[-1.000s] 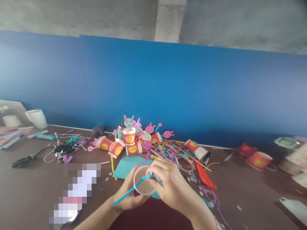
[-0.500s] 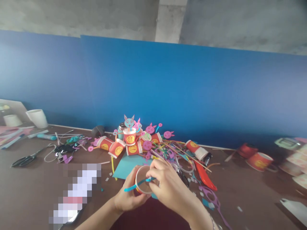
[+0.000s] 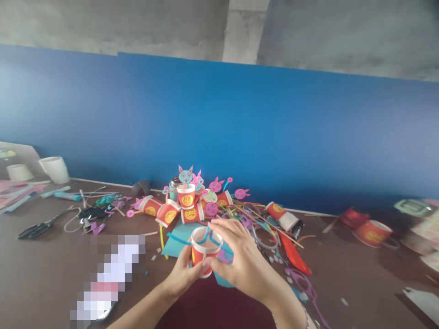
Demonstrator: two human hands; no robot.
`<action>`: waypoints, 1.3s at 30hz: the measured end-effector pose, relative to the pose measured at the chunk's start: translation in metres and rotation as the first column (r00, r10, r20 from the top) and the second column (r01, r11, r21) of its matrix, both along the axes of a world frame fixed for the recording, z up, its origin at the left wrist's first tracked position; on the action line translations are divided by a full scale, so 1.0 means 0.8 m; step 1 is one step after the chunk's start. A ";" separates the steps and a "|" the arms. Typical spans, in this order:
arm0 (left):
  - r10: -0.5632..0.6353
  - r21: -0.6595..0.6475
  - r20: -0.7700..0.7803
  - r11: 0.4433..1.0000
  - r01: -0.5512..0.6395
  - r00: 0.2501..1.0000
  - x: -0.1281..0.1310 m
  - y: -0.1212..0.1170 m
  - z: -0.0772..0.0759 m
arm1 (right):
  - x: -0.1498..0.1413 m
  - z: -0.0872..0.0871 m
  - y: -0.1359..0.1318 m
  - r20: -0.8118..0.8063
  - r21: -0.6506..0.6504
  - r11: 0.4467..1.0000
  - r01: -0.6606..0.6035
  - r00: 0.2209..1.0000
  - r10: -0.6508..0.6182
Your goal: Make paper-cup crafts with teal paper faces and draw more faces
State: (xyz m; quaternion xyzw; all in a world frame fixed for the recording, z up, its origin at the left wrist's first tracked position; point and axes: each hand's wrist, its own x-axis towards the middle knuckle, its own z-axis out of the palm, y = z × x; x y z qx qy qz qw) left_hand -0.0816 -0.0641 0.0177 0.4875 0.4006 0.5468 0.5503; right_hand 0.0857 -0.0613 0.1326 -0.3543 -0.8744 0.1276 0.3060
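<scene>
Low in the middle of the view I hold a small red paper cup [image 3: 202, 251] with a white rim and a yellow emblem, upright over the brown table [image 3: 51, 269]. My left hand [image 3: 180, 274] wraps its lower side. My right hand [image 3: 240, 260] grips it from the right, thumb at the base and fingers curled above the rim. A blue straw [image 3: 190, 239] runs across the cup's mouth, sticks out to the left and bends at the rim.
Behind the cup lies a heap of red cups [image 3: 187, 201], pink and blue paper animal faces and thin sticks on a teal sheet [image 3: 174, 237]. Black scissors [image 3: 37, 226] lie left, red-handled scissors [image 3: 293, 256] right, white cups [image 3: 55, 169] far left, a red mug [image 3: 372, 233] far right.
The cup has been tipped from mouth-toward-me to upright and lifted slightly. The straw now lies across the rim and is bent, with less of it sticking out to the left.
</scene>
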 end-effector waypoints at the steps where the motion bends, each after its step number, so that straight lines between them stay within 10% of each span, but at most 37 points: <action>1: 0.003 0.009 -0.001 1.000 -0.003 1.000 0.001 0.000 0.001 | -0.001 0.000 -0.001 0.027 0.003 1.000 -0.001 1.000 0.001; 22: 0.070 0.022 0.004 0.997 -0.070 0.998 -0.001 0.002 -0.003 | -0.004 -0.010 -0.005 0.156 0.029 0.997 0.070 0.985 -0.073; 31: -0.187 0.105 -0.060 0.976 0.193 0.980 0.001 -0.002 0.013 | -0.013 -0.020 0.010 -0.173 -0.102 0.980 0.173 0.967 -0.189; 35: -0.269 0.113 -0.035 0.956 0.272 0.962 0.003 -0.007 0.016 | -0.018 -0.025 0.010 -0.135 -0.287 0.949 0.129 0.976 -0.174; 39: -0.283 0.080 -0.051 0.955 0.286 0.958 0.003 -0.009 0.009 | -0.016 -0.028 0.010 -0.036 -0.197 0.971 0.137 0.988 -0.147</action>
